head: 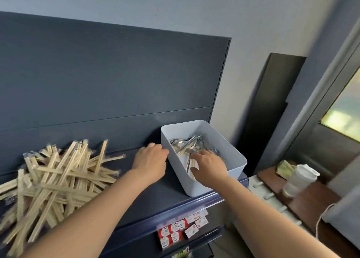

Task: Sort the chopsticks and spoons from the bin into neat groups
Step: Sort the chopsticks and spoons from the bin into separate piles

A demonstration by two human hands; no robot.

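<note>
Right hand: your right hand is down inside the bin, palm down, fingers spread and bent onto the contents. You cannot tell whether they have pinched anything yet.
Left hand: your left hand sits just outside the bin's left wall, knuckles up and fingers curled downward, with the thumb side touching the wall. You cannot tell whether it actually clamps the wall or only leans on it.
Spoons: the spoons are shiny grey metal, tangled in the far half of the bin, just beyond your right fingertips.
Spoon axis: their handles run mostly diagonally, from the bin's left wall up toward its back right corner. The bowl ends are too blurred to pick out.
Chopsticks in bin: a few pale wrapped sticks lie under your right hand, running lengthwise along the bin.
Chopstick pile: the loose pile lies well to the left of the bin. It is made of tan wooden pairs in clear sleeves.
Pile axis: the sticks cross one another. Many slant from near left to far right, with no common direction.
Bin: it is a white, rectangular open tub. It stands at the right end of the dark blue shelf, with its near corner at the front edge.
Below the bin: small red-and-white boxes sit on the lower shelf.
Right of the bin: a lidded cup stands there, well apart from the bin.
</note>
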